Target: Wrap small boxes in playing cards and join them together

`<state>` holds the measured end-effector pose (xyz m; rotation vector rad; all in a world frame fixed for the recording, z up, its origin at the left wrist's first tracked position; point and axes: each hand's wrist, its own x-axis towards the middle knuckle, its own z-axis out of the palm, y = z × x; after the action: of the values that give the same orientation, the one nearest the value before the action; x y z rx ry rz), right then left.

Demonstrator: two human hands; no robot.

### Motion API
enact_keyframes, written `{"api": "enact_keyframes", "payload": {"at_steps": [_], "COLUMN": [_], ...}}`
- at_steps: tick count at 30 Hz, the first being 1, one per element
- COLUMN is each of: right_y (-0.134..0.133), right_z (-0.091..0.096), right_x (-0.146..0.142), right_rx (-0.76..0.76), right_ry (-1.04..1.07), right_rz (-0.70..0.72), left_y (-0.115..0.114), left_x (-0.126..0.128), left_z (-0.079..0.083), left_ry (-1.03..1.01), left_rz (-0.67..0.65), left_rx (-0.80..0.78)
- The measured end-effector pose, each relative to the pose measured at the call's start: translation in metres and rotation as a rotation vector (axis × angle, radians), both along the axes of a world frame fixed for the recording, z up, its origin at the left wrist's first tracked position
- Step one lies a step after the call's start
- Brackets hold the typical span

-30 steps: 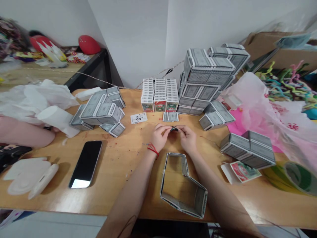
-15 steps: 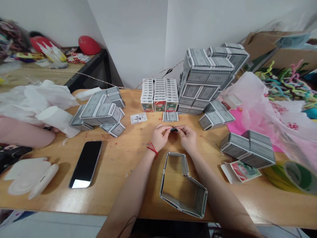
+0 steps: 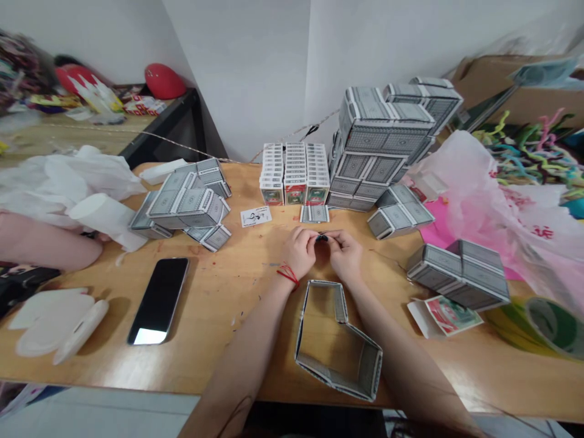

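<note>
My left hand (image 3: pixel 301 250) and my right hand (image 3: pixel 344 252) meet over the middle of the table, their fingertips pinching one small dark piece (image 3: pixel 322 238). It is too small and too covered by fingers for me to tell its kind. Between my forearms lies an angular open frame (image 3: pixel 337 340) made of folded playing cards, touched by neither hand. Just beyond my fingers is a small folded card piece (image 3: pixel 314 213). A single playing card (image 3: pixel 256 216) lies flat to its left.
Three stacks of card boxes (image 3: pixel 295 182) stand at the back, beside a tall pile of card-built blocks (image 3: pixel 378 146). More blocks (image 3: pixel 187 201) sit at left. A phone (image 3: pixel 159 301) lies front left; an open card box (image 3: pixel 444 316) and a tape roll (image 3: pixel 542 325) lie right.
My left hand has turned slightly and its wrist has shifted a little to the right. Both hands still pinch the dark piece at the same spot.
</note>
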<state>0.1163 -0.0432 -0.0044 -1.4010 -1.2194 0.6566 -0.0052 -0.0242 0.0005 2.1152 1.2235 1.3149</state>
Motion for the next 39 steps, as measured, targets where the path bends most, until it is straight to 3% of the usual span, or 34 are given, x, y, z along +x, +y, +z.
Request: {"api": "enact_keyframes", "payload": {"at_steps": [9, 23, 30, 39], "right_y": [-0.004, 0.000, -0.002, -0.006], "right_z": [0.003, 0.004, 0.003, 0.003], "right_x": [-0.004, 0.009, 0.016, 0.009], "right_rx": [0.014, 0.039, 0.030, 0.099], "right_ry": [-0.017, -0.071, -0.136, -0.339], "right_rz": [-0.018, 0.112, 0.172, 0.063], "left_y": [-0.003, -0.002, -0.001, 0.000], "left_x": [0.004, -0.006, -0.009, -0.009], "left_z": [-0.001, 0.002, 0.003, 0.005], "left_ry": [0.069, 0.006, 0.049, 0.145], "left_rz": [0.068, -0.015, -0.036, -0.004], "left_rx": [0.086, -0.006, 0.029, 0.119]}}
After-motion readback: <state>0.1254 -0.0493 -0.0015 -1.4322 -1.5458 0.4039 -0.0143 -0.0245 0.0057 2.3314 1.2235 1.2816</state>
